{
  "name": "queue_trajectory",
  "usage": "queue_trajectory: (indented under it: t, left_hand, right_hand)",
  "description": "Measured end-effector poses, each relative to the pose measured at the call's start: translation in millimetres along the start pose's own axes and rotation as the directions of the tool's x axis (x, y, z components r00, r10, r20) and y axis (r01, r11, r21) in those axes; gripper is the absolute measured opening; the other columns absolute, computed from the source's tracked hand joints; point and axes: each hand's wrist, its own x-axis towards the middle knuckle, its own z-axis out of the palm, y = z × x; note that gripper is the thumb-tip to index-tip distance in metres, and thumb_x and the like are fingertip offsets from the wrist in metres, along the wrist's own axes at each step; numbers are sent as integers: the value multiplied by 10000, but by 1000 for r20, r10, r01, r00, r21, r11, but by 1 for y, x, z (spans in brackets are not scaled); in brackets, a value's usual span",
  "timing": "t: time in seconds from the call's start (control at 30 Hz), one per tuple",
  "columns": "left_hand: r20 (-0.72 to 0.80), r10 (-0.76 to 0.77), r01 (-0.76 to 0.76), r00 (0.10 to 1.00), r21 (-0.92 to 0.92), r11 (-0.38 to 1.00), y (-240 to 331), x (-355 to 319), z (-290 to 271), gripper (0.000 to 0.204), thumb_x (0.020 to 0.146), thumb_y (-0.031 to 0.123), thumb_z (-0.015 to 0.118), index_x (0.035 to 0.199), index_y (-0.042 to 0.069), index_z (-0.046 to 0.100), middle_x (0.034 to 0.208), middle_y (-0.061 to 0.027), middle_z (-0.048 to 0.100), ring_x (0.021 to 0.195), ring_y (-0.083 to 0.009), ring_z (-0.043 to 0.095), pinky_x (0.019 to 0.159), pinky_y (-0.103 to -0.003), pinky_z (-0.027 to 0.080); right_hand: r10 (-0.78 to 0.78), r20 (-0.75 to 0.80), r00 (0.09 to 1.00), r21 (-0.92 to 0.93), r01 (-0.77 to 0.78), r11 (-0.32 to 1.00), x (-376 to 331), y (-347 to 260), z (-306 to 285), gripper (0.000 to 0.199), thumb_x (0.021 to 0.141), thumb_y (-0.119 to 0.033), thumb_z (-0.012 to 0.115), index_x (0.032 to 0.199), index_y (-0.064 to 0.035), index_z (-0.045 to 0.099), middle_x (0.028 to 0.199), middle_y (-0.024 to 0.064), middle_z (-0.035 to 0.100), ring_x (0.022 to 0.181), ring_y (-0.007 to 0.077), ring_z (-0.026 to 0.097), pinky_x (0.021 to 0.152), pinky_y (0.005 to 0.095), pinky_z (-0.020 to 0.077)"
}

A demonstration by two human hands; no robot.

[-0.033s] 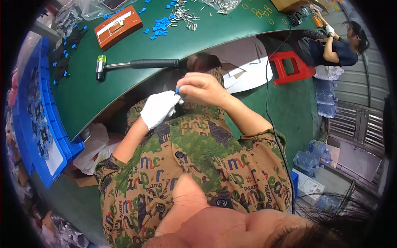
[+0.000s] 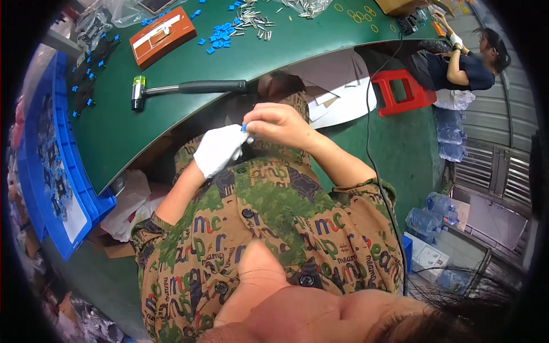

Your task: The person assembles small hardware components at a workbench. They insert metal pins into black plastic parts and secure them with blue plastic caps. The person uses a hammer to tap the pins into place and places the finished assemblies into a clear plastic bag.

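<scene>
Bench: green, curving ahead of the grip and round to its left, seen from the head.
Blue piece: at the grip itself, where both hands meet, apart from the bench.
Right hand: bare, thumb and fingers closed in a pinch on the blue piece.
Left hand: gloved, curled just beside the blue piece; cannot tell how tightly, or on what.
Pinch: probably best kept central and square; likely to twist if taken at one corner.
Brace: better steadied from the gloved side, with fingertips out of the line of pressure.
Mallet: ahead and left of the grip, lying near the bench's edge.
Spares: farther ahead, slightly left, beside metal pins.
</scene>
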Motion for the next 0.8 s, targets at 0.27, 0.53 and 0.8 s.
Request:
queue_trajectory:
  t: [0.27,0.53,0.8]
  left_hand:
    - [170,277,-325,946,454,830,7,2,-1,224,1033,219,499,1008,99,687,773,-82,635,634,-252,628,589,-382,506]
    - [207,255,-325,945,494,806,3,2,0,179,996,183,519,1021,107,679,820,-96,650,669,-265,657,609,-400,531]
    - [201,301,-362,932,477,801,-1,2,0,169,987,192,537,1018,103,677,810,-87,649,646,-257,649,608,-393,531]
  right_hand:
    - [-124,130,984,-498,173,850,-10,-5,-1,197,986,-229,617,1007,-46,689,892,100,661,846,324,629,810,439,476]
    - [4,104,995,-384,37,923,-12,-14,-12,300,1030,-291,547,987,-19,665,916,165,679,897,382,671,789,480,534]
    - [17,144,989,-375,39,926,-12,-6,-3,300,1030,-294,552,994,-24,676,936,170,692,898,389,677,785,486,534]
